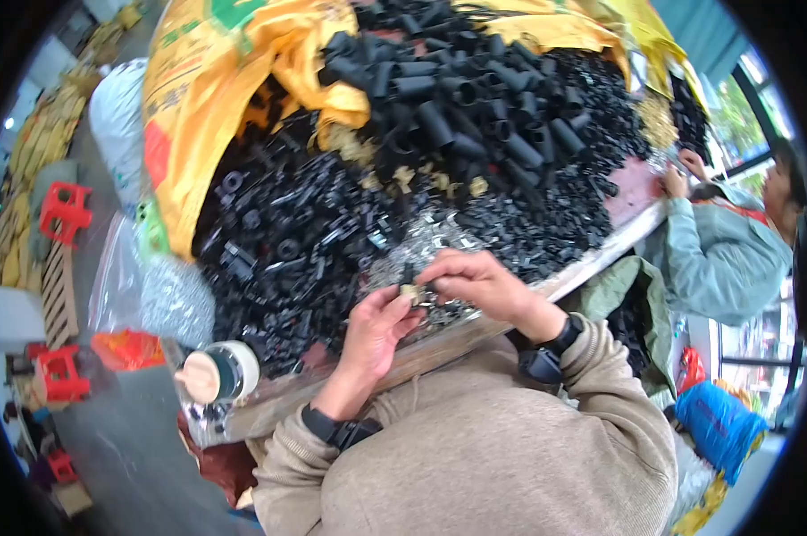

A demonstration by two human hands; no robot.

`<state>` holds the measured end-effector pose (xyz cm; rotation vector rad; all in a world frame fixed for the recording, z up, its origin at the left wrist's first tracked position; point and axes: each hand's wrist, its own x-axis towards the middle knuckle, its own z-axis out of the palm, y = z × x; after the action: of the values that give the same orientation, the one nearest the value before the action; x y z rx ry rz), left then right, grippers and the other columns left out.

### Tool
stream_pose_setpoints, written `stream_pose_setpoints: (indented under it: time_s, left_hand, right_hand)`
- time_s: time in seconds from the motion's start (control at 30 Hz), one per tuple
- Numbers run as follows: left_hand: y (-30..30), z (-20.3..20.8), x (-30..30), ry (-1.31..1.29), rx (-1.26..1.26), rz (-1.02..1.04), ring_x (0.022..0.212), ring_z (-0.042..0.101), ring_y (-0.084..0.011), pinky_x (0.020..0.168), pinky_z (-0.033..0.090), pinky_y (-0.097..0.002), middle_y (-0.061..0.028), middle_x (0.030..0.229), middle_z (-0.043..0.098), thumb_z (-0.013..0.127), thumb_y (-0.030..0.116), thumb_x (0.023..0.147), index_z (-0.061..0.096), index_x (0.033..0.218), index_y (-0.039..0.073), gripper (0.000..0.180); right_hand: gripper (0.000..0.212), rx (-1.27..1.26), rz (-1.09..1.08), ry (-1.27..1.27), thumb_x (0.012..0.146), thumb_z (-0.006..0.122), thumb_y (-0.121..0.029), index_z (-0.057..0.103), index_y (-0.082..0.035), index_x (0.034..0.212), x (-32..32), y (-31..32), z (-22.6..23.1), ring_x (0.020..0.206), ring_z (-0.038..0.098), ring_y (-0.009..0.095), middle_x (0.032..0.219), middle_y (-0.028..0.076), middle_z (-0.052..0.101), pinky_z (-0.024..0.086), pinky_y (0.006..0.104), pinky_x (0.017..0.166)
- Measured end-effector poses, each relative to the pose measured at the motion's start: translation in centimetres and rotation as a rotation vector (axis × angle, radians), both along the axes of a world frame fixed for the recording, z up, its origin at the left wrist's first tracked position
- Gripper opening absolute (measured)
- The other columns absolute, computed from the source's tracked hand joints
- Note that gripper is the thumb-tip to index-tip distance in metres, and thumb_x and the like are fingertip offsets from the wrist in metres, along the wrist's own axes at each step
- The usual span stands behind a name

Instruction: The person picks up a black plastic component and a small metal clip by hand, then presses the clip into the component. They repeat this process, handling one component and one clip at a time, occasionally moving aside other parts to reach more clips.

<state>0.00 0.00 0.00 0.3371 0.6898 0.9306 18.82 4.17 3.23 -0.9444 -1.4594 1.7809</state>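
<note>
At the near edge of a heaped table, my left hand (pixel 378 332) pinches a small cream-coloured piece (pixel 409 292) between thumb and fingers. My right hand (pixel 485 282) is closed right beside it, thumb and forefinger together at the piece; whatever lies between those fingertips is too small to make out. Just beyond both hands is a pile of small shiny metal parts (pixel 434 234). Small black plastic parts (pixel 283 237) spread to the left of it, and black tubes (pixel 457 112) are heaped at the far side.
A lidded cup (pixel 223 373) stands at the table's near left corner. Yellow sacks (pixel 198 98) lie along the far side. A co-worker in a grey-green jacket (pixel 725 255) works at the right end. Red stools (pixel 64 213) stand on the floor at left.
</note>
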Motion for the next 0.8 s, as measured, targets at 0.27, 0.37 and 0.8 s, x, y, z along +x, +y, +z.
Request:
stream_pose_setpoints:
  time_s: [0.27, 0.37, 0.8]
  left_hand:
    - [0.5, 0.6, 3.4, 0.063, -0.004, 0.044, 0.076, 0.061, -0.0192, 0.064, 0.052, -0.0251, -0.0077, 0.089, 0.06, 0.058, 0.009, 0.079, 0.053, 0.098, 0.003, 0.021]
    - [0.7, 0.7, 4.1, 0.046, -0.003, 0.046, 0.075, 0.061, -0.0187, 0.065, 0.052, -0.0255, -0.0078, 0.089, 0.06, 0.057, 0.007, 0.08, 0.054, 0.097, 0.002, 0.019]
    - [1.1, 1.2, 4.3, 0.068, -0.022, -0.009, 0.076, 0.061, -0.0175, 0.066, 0.051, -0.0229, -0.0068, 0.09, 0.06, 0.057, 0.007, 0.08, 0.053, 0.101, 0.001, 0.023]
  right_hand:
    - [0.013, 0.525, 0.026, -0.301, 0.075, 0.057, -0.007, 0.052, -0.003, 0.087, 2.1, 0.3, 2.0, 0.069, 0.052, 0.02, 0.075, 0.006, 0.05, 0.041, 0.0284, 0.059]
    - [0.016, 0.709, -0.055, -0.327, 0.074, 0.06, -0.005, 0.054, -0.002, 0.088, 2.4, 0.4, 1.8, 0.067, 0.05, 0.015, 0.078, 0.005, 0.051, 0.042, 0.0259, 0.058]
    - [0.022, 0.716, -0.189, -0.251, 0.073, 0.063, -0.011, 0.059, -0.005, 0.093, 2.5, 0.2, -0.5, 0.077, 0.051, 0.022, 0.083, 0.009, 0.05, 0.043, 0.0291, 0.064]
